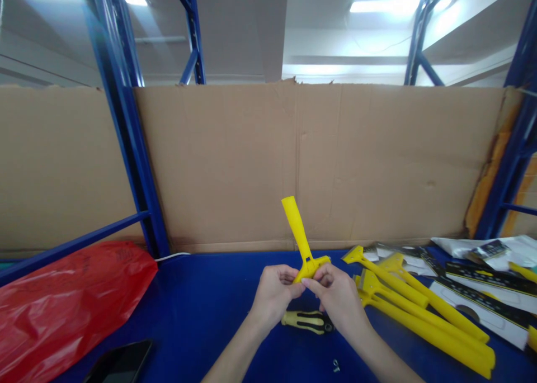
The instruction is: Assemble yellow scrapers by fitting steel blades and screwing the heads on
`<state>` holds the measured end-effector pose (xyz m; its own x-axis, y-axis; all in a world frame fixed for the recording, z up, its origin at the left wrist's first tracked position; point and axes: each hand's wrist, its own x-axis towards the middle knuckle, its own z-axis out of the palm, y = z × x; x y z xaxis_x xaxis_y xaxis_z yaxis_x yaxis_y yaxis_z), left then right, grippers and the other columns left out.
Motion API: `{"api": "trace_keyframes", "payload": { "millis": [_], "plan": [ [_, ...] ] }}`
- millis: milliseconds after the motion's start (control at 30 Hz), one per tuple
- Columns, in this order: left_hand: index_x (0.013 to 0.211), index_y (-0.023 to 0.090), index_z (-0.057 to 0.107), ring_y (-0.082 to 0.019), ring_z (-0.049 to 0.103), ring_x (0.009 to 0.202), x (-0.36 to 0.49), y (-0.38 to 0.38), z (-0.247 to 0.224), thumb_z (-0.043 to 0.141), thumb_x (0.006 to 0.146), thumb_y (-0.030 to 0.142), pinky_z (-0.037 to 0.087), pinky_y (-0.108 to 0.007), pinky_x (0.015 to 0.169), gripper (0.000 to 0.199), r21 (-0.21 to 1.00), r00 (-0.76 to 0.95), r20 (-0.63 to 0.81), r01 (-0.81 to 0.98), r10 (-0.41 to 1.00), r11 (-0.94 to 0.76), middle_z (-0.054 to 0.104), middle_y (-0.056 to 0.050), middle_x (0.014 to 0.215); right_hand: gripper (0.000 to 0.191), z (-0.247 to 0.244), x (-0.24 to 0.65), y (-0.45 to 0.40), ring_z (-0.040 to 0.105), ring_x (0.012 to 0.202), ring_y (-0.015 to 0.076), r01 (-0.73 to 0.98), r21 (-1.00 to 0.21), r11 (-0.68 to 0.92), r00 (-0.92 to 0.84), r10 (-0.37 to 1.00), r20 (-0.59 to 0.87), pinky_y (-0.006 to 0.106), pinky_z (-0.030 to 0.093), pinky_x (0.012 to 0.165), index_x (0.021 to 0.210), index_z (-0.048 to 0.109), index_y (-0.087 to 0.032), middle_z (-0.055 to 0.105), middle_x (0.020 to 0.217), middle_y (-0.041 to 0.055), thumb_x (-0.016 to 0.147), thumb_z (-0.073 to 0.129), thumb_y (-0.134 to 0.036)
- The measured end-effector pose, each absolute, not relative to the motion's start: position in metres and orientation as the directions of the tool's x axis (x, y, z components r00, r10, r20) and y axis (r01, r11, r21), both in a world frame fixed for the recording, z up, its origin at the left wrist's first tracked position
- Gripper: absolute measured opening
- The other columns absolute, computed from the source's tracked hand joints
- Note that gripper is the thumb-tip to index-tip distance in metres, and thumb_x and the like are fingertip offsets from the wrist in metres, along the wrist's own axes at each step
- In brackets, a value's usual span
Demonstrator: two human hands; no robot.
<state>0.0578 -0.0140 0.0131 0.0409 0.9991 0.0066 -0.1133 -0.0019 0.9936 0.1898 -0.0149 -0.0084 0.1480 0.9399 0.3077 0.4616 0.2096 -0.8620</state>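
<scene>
A yellow plastic scraper [297,226] is held up over the blue table, its handle pointing up and slightly left. My left hand [274,293] pinches the left end of its wide head. The right end of the head is between the fingers and thumb of my right hand [335,293]. Below the hands a screwdriver with a pale yellow and black handle [305,320] lies on the table, partly hidden by my right hand. Small metal screws [336,365] lie nearer the front edge.
Several long yellow scrapers [432,316] are piled on the right, beside black and white packaging [478,305]. A red plastic bag [79,305] and a dark phone [121,363] lie on the left. A cardboard panel [319,165] and blue posts [134,148] stand behind the blue table [201,316].
</scene>
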Motion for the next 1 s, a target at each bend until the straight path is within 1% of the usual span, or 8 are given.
{"api": "trace_keyframes", "payload": {
  "millis": [200,433,533,600,700,833,900,1000],
  "plan": [
    [0.061,0.008,0.066,-0.008,0.056,0.048,0.055,-0.014,0.014,0.077,0.049,0.001,0.047,-0.017,0.050,0.018,0.993,0.042,-0.039,-0.111,0.998,0.043,0.064,0.000,0.053,0.026,-0.008,0.190,-0.014,0.046,0.029,0.0104,0.401,-0.899,0.177,0.175,0.948,0.265,0.021,0.031,0.030,0.053,0.046,-0.023,0.049,0.042,-0.0069,0.063,0.067,-0.035],
    [0.076,0.008,0.067,-0.013,0.063,0.064,0.047,-0.016,0.011,0.075,0.059,0.006,0.056,-0.027,0.069,0.018,0.961,0.093,-0.143,-0.226,0.985,0.161,0.070,-0.008,0.074,0.026,-0.005,0.196,-0.008,0.046,0.029,0.0080,0.249,-0.946,0.208,0.103,0.965,0.239,0.017,0.028,0.027,0.061,0.048,-0.021,0.052,0.046,-0.0064,0.068,0.059,-0.044],
    [0.078,0.007,0.068,-0.013,0.063,0.067,0.043,-0.015,0.012,0.073,0.061,0.007,0.056,-0.027,0.071,0.018,0.951,0.119,-0.157,-0.250,0.980,0.183,0.070,-0.009,0.078,0.026,-0.003,0.203,-0.005,0.046,0.030,0.0078,0.226,-0.945,0.235,0.141,0.952,0.271,0.017,0.028,0.028,0.069,0.049,-0.021,0.050,0.048,-0.0070,0.072,0.053,-0.046],
    [0.079,0.007,0.069,-0.014,0.063,0.068,0.042,-0.015,0.013,0.073,0.061,0.008,0.055,-0.027,0.070,0.018,0.948,0.130,-0.173,-0.248,0.976,0.201,0.070,-0.010,0.078,0.028,-0.003,0.206,-0.003,0.046,0.032,0.0086,0.226,-0.938,0.262,0.157,0.941,0.301,0.018,0.031,0.030,0.082,0.051,-0.021,0.051,0.052,-0.0077,0.072,0.053,-0.047],
    [0.080,0.007,0.069,-0.015,0.064,0.069,0.041,-0.016,0.015,0.073,0.061,0.012,0.055,-0.026,0.068,0.020,0.947,0.129,-0.199,-0.231,0.972,0.224,0.069,-0.009,0.077,0.044,-0.005,0.207,-0.003,0.048,0.037,0.0095,0.247,-0.917,0.314,0.143,0.924,0.355,0.022,0.038,0.036,0.106,0.050,-0.021,0.054,0.061,-0.0070,0.070,0.059,-0.045],
    [0.081,0.009,0.068,-0.013,0.063,0.066,0.039,-0.016,0.016,0.074,0.059,0.016,0.053,-0.025,0.066,0.024,0.946,0.154,-0.206,-0.222,0.966,0.237,0.069,-0.008,0.075,0.073,-0.010,0.203,-0.007,0.051,0.045,0.0085,0.378,-0.836,0.399,0.003,0.902,0.432,0.025,0.044,0.048,0.130,0.040,-0.023,0.061,0.082,-0.0026,0.064,0.069,-0.033],
    [0.080,0.010,0.067,-0.013,0.063,0.065,0.038,-0.015,0.015,0.076,0.057,0.018,0.052,-0.025,0.066,0.026,0.944,0.163,-0.213,-0.221,0.963,0.246,0.070,-0.007,0.077,0.088,-0.012,0.203,-0.010,0.052,0.048,0.0088,0.448,-0.791,0.417,-0.065,0.897,0.437,0.026,0.046,0.052,0.138,0.031,-0.024,0.061,0.092,-0.0005,0.062,0.073,-0.029],
    [0.078,0.011,0.067,-0.013,0.063,0.065,0.037,-0.014,0.014,0.079,0.053,0.020,0.051,-0.026,0.067,0.029,0.942,0.163,-0.224,-0.216,0.961,0.256,0.070,-0.006,0.076,0.098,-0.014,0.203,-0.011,0.054,0.051,0.0099,0.505,-0.763,0.404,-0.099,0.905,0.413,0.028,0.048,0.056,0.144,0.020,-0.023,0.060,0.098,0.0015,0.062,0.075,-0.028]
  ]
}}
